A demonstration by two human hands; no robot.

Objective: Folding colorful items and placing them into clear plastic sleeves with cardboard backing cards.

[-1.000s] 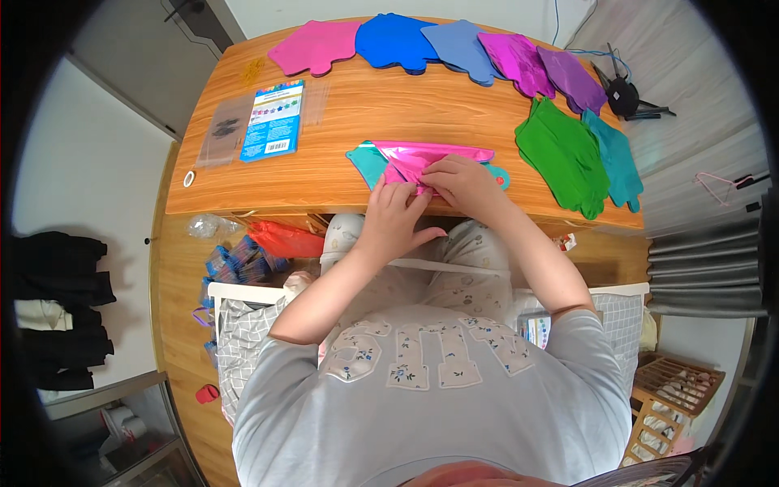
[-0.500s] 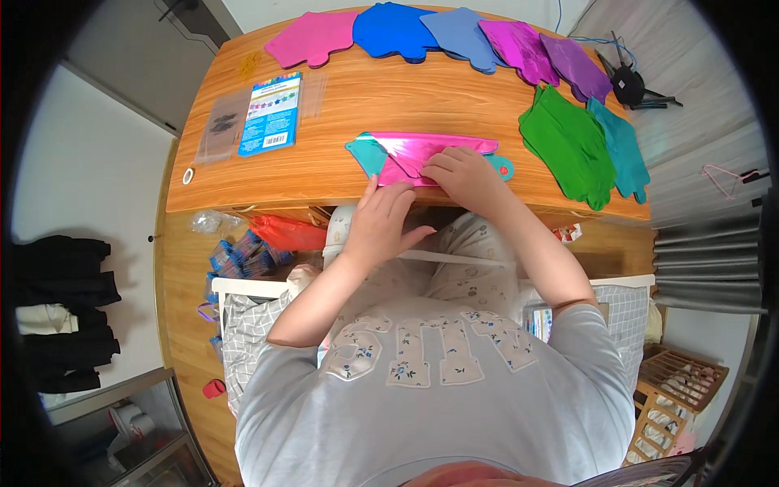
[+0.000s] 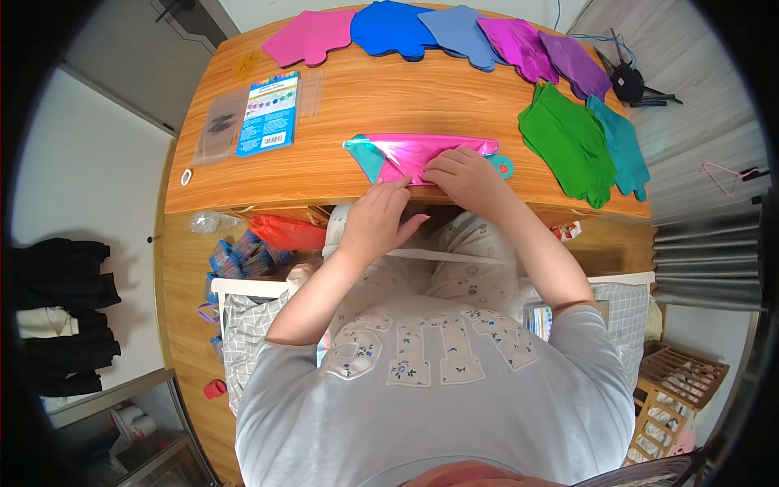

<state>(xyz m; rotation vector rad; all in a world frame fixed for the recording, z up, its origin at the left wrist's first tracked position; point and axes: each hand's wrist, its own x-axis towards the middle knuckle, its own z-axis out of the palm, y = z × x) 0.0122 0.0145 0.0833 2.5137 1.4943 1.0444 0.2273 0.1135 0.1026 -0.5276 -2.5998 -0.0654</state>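
Observation:
A shiny pink foil piece point(image 3: 438, 144) lies folded near the table's front edge. Teal foil point(image 3: 367, 156) shows at its left end, and a rounded teal tab with a red spot point(image 3: 505, 167) pokes out at the right. My left hand point(image 3: 375, 217) rests its stretched fingertips on the near edge of the foil, thumb spread away. On top of the fold, my right hand point(image 3: 464, 177) presses with curled fingers held together; what lies under its fingertips is partly hidden.
Across the back lie flat stacks in pink point(image 3: 308, 36), blue point(image 3: 392, 31), grey-blue point(image 3: 461, 34), magenta point(image 3: 519, 47) and purple point(image 3: 574, 63). Green point(image 3: 568, 146) and teal pieces point(image 3: 618, 146) are at right. A blue-white card package point(image 3: 268, 114), clear bags and a white ring point(image 3: 187, 177) sit left.
My left hand's fingers have drawn together and shifted onto the pink foil, close to my right hand. The pink layer's lower edge now lies flatter; my right hand has barely moved.

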